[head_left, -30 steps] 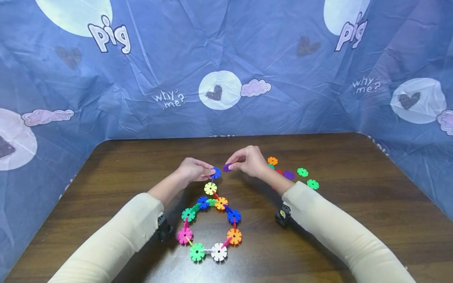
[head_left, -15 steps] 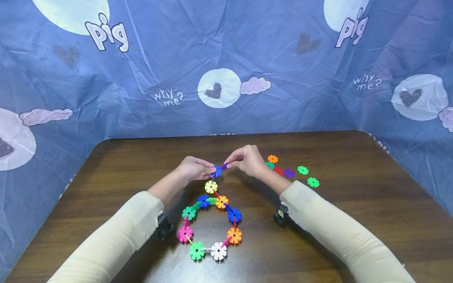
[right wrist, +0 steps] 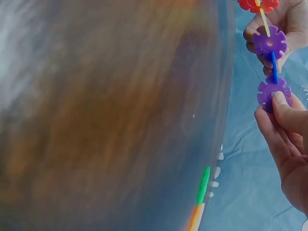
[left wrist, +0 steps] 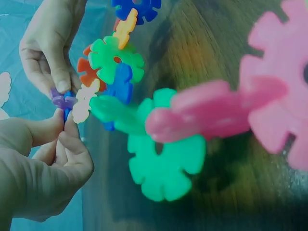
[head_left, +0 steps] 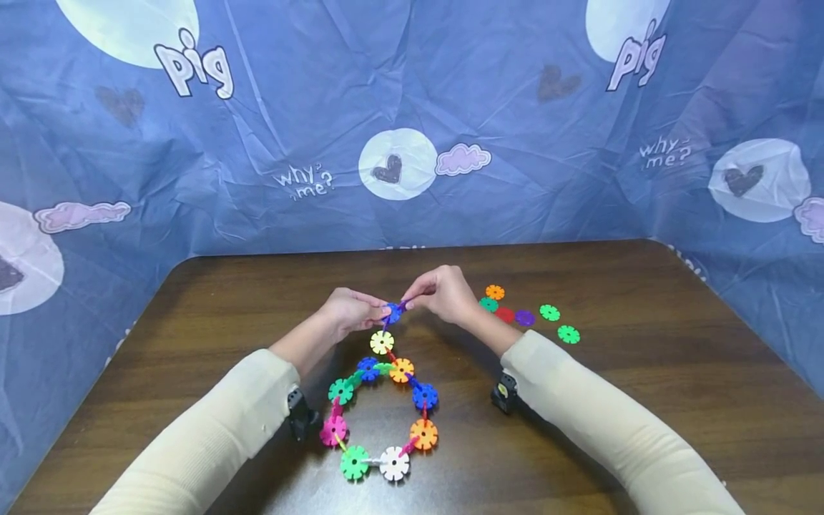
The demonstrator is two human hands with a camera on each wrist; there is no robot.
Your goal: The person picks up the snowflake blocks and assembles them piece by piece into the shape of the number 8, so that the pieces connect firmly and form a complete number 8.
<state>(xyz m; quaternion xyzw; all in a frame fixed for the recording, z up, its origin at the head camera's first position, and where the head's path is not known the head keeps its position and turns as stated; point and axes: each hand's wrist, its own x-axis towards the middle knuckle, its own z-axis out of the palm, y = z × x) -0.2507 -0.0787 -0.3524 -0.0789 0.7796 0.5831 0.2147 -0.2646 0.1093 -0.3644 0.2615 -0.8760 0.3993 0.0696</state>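
Note:
Slotted plastic flower discs are joined into a ring on the table, with a short chain rising from its far side. My left hand (head_left: pixel 347 309) pinches the blue disc (head_left: pixel 394 313) at the chain's far end. Between thumb and fingertips, my right hand (head_left: pixel 447 292) holds a purple disc (right wrist: pixel 265 94). Its edge meets the blue disc, nearly at right angles, in the right wrist view. Below the blue disc, another purple disc (right wrist: pixel 269 42) links to a yellow disc (head_left: pixel 382 342). The ring's near side has a white disc (head_left: pixel 394 464) and a green disc (head_left: pixel 355 463).
Loose discs lie right of my right hand: an orange disc (head_left: pixel 495 292), a teal disc (head_left: pixel 489 305), a red disc (head_left: pixel 505 315), a purple one and two green ones. A blue printed cloth (head_left: pixel 412 222) stands behind the brown wooden table (head_left: pixel 244 286).
My right hand has moved left, bringing the purple disc from a small gap away up to the edge of the blue disc. My left hand has stayed nearly still.

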